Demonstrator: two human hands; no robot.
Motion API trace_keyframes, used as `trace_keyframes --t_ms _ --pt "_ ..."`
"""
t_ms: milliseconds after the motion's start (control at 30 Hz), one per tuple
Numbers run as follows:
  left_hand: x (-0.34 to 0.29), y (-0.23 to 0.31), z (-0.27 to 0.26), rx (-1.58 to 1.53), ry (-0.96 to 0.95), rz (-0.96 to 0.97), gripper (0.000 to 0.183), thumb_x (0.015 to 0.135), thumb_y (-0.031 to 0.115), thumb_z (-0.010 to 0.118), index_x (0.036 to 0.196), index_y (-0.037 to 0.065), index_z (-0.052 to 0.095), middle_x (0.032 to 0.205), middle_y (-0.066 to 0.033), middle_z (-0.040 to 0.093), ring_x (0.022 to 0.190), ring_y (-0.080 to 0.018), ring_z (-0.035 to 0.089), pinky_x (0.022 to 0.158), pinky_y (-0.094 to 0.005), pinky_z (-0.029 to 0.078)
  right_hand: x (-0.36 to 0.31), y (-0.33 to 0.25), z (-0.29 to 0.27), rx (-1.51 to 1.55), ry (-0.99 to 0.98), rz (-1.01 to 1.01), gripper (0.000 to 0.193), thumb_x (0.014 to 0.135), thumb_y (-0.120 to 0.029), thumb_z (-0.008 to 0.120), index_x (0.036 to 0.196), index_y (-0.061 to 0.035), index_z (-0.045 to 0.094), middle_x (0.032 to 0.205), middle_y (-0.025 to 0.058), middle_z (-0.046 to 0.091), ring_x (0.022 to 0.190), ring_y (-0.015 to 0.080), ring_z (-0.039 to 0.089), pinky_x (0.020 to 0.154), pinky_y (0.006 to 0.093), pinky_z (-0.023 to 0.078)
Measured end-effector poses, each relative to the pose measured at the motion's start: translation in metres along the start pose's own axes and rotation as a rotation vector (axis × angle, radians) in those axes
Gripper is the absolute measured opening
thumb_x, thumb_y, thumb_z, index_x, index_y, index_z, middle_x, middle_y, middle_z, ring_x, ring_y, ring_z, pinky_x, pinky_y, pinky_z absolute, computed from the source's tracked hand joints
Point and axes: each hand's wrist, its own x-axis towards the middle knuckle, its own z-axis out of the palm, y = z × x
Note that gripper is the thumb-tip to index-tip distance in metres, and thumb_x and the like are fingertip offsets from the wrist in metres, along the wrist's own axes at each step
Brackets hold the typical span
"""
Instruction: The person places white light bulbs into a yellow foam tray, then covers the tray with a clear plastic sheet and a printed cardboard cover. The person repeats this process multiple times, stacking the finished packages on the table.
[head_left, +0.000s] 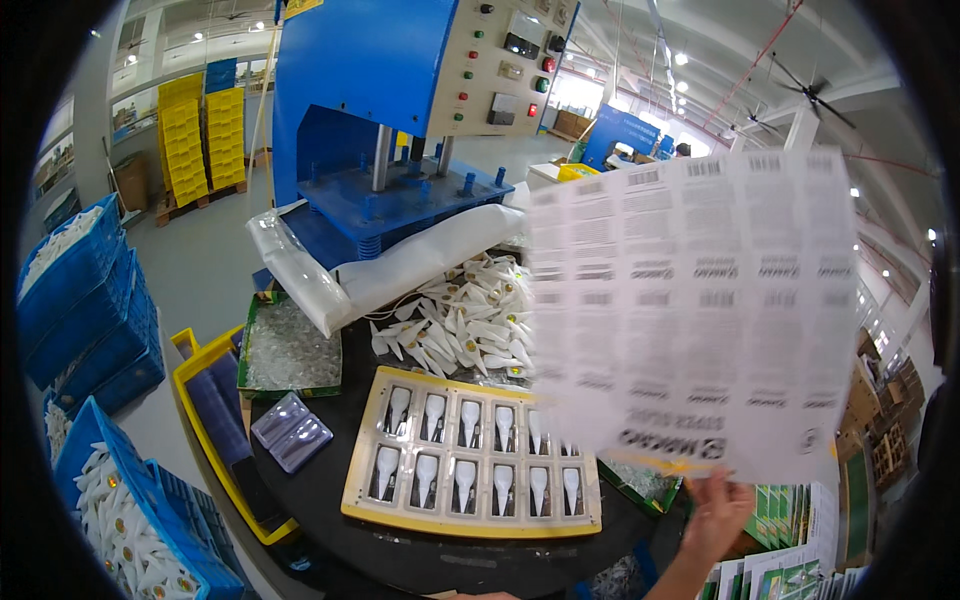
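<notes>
My right hand, at the lower right, pinches the near edge of a large printed cardboard sheet. Held up at a tilt, the sheet bears rows of small text blocks and barcodes. Behind it, partly covered, lies a yellow-framed tray with two rows of pockets, each visible one holding a small white pointed bottle. Only a sliver of skin at the bottom edge may be my left hand; its fingers are hidden. A pile of white pointed bottles sits beyond the tray.
A blue press machine stands behind the black round table. Left of the tray are clear plastic blisters, a green box of small clear parts and a yellow crate. Blue crates line the left; printed cards lie lower right.
</notes>
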Motion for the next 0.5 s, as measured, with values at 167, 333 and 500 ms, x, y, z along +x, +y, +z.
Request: trace_keyframes --t_ms 167,333,500 --pt "-0.001 0.012 0.003 0.013 -0.044 -0.037 0.043 0.099 0.035 0.062 0.129 0.006 0.058 0.11 -0.0058 0.065 0.105 -0.0149 0.059 0.09 -0.0331 0.047 -0.102 0.074 0.002 0.286 -0.183 0.628 0.021 0.093 -0.004 0.067 0.113 0.0028 0.063 0.097 0.0124 0.07 0.078 0.0218 0.072 0.066 0.0386 0.066" --pt "-0.001 0.022 0.005 0.084 -0.04 -0.142 0.041 0.098 0.033 0.063 0.129 0.008 0.059 0.113 -0.0078 0.067 0.102 -0.0159 0.061 0.088 -0.0344 0.048 -0.196 0.112 -0.038 0.357 -0.214 1.032 0.023 0.094 0.003 0.062 0.117 0.007 0.061 0.111 0.0148 0.068 0.101 0.026 0.069 0.091 0.0425 0.061" --pt "-0.001 -0.004 -0.001 0.269 0.0 -0.072 0.036 0.097 0.026 0.062 0.13 0.012 0.059 0.111 -0.007 0.068 0.098 -0.0172 0.063 0.086 -0.0353 0.049 -0.217 0.126 -0.044 0.294 -0.25 1.33 0.026 0.098 -0.011 0.063 0.116 0.007 0.06 0.104 0.0141 0.068 0.091 0.0207 0.069 0.079 0.0308 0.059"
